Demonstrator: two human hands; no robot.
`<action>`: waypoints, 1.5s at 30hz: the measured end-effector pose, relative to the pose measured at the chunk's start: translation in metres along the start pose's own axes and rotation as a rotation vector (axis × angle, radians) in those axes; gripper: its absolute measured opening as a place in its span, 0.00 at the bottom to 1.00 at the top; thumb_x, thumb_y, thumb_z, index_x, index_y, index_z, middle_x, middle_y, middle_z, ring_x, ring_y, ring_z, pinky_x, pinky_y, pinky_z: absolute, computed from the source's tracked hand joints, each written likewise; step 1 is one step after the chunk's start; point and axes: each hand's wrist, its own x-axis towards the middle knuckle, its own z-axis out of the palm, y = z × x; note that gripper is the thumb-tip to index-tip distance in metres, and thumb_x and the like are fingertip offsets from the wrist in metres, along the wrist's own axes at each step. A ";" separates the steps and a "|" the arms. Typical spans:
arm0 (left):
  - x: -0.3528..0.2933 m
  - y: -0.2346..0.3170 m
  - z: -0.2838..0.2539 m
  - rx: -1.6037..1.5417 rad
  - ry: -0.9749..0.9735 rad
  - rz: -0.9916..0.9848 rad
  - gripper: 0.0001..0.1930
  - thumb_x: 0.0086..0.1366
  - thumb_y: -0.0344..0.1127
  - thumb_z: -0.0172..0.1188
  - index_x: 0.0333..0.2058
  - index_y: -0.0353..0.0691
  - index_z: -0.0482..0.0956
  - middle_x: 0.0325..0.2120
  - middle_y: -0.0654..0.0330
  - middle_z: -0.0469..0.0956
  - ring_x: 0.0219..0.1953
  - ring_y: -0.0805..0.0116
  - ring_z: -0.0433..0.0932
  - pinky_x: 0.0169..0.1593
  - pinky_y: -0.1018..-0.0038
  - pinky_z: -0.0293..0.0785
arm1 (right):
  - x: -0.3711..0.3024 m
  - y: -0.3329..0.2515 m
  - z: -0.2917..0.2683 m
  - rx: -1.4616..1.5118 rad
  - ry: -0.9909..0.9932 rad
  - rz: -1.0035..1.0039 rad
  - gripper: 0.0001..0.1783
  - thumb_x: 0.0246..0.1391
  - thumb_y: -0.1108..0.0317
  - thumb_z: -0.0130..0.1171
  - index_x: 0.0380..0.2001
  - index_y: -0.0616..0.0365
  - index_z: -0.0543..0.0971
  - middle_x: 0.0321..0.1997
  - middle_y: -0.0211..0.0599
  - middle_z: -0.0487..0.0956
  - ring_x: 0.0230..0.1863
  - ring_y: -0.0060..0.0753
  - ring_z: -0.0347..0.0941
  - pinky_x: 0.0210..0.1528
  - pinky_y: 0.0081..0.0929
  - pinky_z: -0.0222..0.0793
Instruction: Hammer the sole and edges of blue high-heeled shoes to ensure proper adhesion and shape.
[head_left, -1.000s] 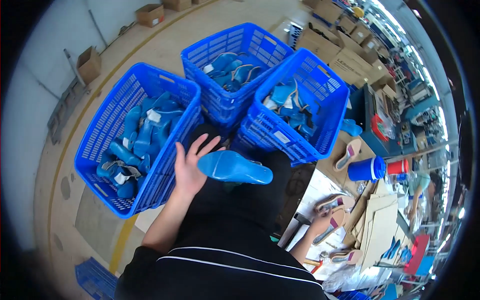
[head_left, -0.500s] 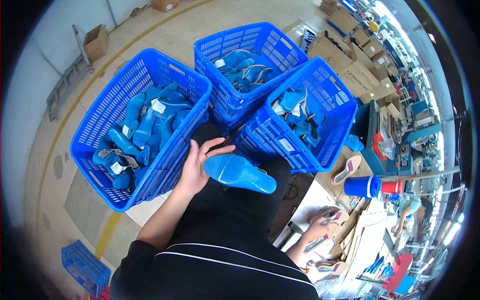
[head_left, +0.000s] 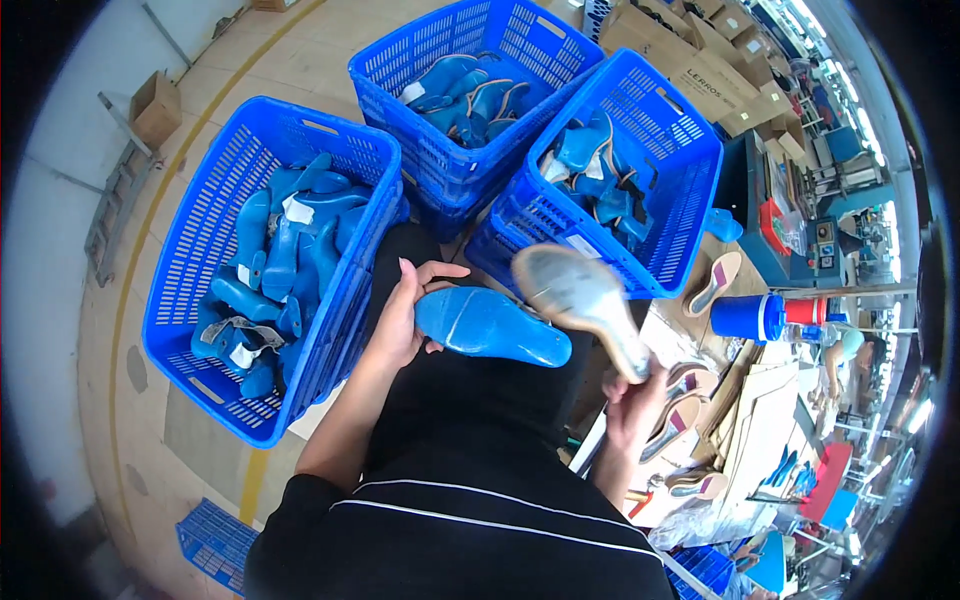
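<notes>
My left hand [head_left: 396, 322] is closed around the wide end of a blue shoe last [head_left: 492, 325], whose sole side faces up above my lap. Some of its fingers are hidden behind the last. In my right hand [head_left: 637, 408] is a shoe insole [head_left: 572, 288], gripped by its narrow heel end. The insole is beige at the rim, greyish across the wide part, and blurred by motion. It hangs tilted just right of the last; whether the two touch, I cannot tell. More insoles [head_left: 672, 425] lie on the worktable beside my right hand.
Blue crates full of lasts stand at the left [head_left: 165, 330], far middle [head_left: 370, 85] and far right [head_left: 707, 200]. A blue jug [head_left: 738, 318] and cardboard sheets [head_left: 745, 400] are on the worktable at right. Cartons [head_left: 690, 75] are stacked behind.
My right hand has picked up an insole from the worktable and brought it left beside the last. My left hand and the last have shifted slightly right. The view has moved a little.
</notes>
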 end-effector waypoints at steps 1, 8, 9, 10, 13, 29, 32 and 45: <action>0.000 0.000 -0.002 0.003 -0.018 0.004 0.46 0.78 0.76 0.28 0.61 0.38 0.77 0.39 0.56 0.87 0.25 0.76 0.84 0.18 0.83 0.71 | -0.009 0.004 0.018 -0.088 0.030 0.050 0.24 0.79 0.53 0.45 0.56 0.64 0.78 0.26 0.34 0.79 0.18 0.23 0.69 0.20 0.22 0.62; -0.013 0.010 -0.022 0.105 -0.144 0.017 0.31 0.74 0.39 0.68 0.69 0.33 0.70 0.50 0.54 0.85 0.30 0.77 0.83 0.27 0.81 0.79 | -0.009 0.032 0.035 -0.544 -0.452 0.052 0.26 0.83 0.54 0.43 0.57 0.67 0.80 0.23 0.28 0.78 0.19 0.17 0.70 0.22 0.18 0.64; -0.015 0.009 -0.021 0.150 -0.128 0.048 0.30 0.72 0.35 0.69 0.69 0.34 0.71 0.50 0.54 0.85 0.31 0.77 0.84 0.28 0.81 0.79 | -0.008 0.027 0.035 -0.539 -0.427 0.084 0.20 0.80 0.58 0.53 0.58 0.65 0.80 0.26 0.26 0.80 0.22 0.16 0.73 0.25 0.16 0.67; -0.016 0.011 -0.020 0.194 -0.114 0.080 0.30 0.71 0.31 0.70 0.69 0.34 0.72 0.50 0.55 0.85 0.33 0.77 0.84 0.29 0.81 0.80 | -0.008 0.025 0.037 -0.544 -0.429 0.090 0.20 0.80 0.58 0.53 0.58 0.65 0.80 0.26 0.26 0.80 0.22 0.16 0.73 0.25 0.16 0.67; -0.019 0.013 -0.023 0.232 -0.136 0.087 0.32 0.67 0.27 0.72 0.69 0.35 0.73 0.50 0.57 0.86 0.35 0.77 0.84 0.31 0.81 0.80 | -0.004 0.020 0.039 -0.645 -0.501 -0.035 0.25 0.63 0.68 0.75 0.60 0.63 0.80 0.38 0.31 0.87 0.33 0.14 0.79 0.35 0.15 0.73; -0.021 0.022 -0.013 0.427 -0.139 0.089 0.33 0.66 0.29 0.75 0.69 0.36 0.75 0.50 0.57 0.86 0.35 0.78 0.82 0.32 0.81 0.78 | 0.002 0.019 0.034 -1.157 -0.538 -0.613 0.33 0.47 0.66 0.84 0.58 0.60 0.84 0.60 0.47 0.84 0.58 0.49 0.85 0.60 0.39 0.80; -0.026 0.025 -0.011 0.479 -0.110 0.088 0.33 0.65 0.26 0.76 0.67 0.37 0.77 0.50 0.58 0.86 0.36 0.79 0.82 0.34 0.82 0.78 | 0.002 0.020 0.031 -1.053 -0.530 -0.508 0.34 0.48 0.67 0.83 0.58 0.62 0.84 0.58 0.47 0.87 0.58 0.46 0.86 0.61 0.38 0.79; -0.024 0.067 0.025 1.156 -0.372 0.281 0.47 0.52 0.37 0.83 0.71 0.43 0.74 0.61 0.47 0.78 0.63 0.48 0.80 0.64 0.60 0.76 | 0.013 0.016 0.015 -0.894 -0.591 -0.495 0.35 0.47 0.66 0.83 0.60 0.60 0.84 0.59 0.47 0.86 0.60 0.51 0.84 0.62 0.37 0.79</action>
